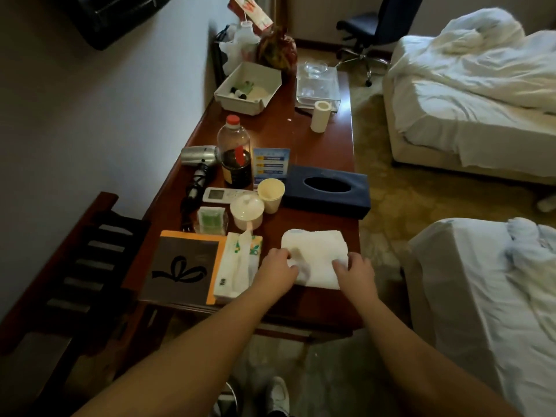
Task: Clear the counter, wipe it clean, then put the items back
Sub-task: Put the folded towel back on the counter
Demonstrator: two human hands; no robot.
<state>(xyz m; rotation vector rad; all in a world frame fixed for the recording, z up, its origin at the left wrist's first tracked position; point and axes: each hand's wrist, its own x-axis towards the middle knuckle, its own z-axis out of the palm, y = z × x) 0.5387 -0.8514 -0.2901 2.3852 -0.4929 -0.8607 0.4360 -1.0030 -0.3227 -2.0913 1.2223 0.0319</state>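
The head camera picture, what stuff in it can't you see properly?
- Small sign, head view: print too small to read.
- Blue tissue box: its dark slot hides the inside.
- White cloth: both hands cover its near edge.
- Black object on the wall: cut off by the top edge.

We see two bare forearms entering from the lower edge, with no sleeves, watch, bracelets or rings visible on either. The left hand (278, 270) and the right hand (356, 273) are ungloved. Below, between the arms, we see a white sneaker (278, 394) with laces, its colour dulled by dim light; the clothing above it is too dark to tell.
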